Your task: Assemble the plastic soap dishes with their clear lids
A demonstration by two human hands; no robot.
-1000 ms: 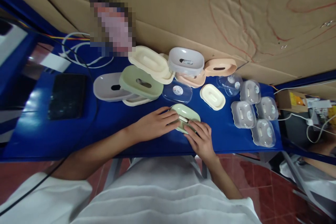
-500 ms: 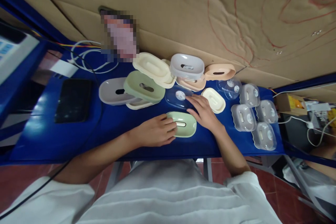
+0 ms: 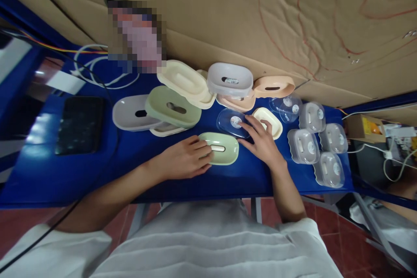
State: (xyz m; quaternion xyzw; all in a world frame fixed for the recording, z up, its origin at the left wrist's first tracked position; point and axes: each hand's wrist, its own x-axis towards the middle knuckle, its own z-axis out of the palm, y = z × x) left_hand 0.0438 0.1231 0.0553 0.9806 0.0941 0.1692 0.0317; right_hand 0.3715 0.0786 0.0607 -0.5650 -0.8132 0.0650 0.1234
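A small pale green soap-dish insert (image 3: 221, 149) lies on the blue table (image 3: 195, 178) in front of me. My left hand (image 3: 184, 158) rests on its left end with the fingers curled over the rim. My right hand (image 3: 262, 141) grips a clear oval lid with a round sticker (image 3: 232, 121), which is tilted up off the table just behind the green insert. A small cream insert (image 3: 270, 120) lies right beside my right hand.
Larger green (image 3: 171, 106), grey (image 3: 130, 115), cream (image 3: 185, 80) and peach (image 3: 273, 86) soap-dish shells pile at the back against a cardboard sheet (image 3: 260, 17). Several closed clear-lidded dishes (image 3: 301, 145) sit at the right. A black pad (image 3: 80, 124) and white cables (image 3: 94, 74) lie left.
My right hand left the green insert, reached back to the clear lid and has lifted its near edge. My left hand stayed on the green insert, which was laid flat.
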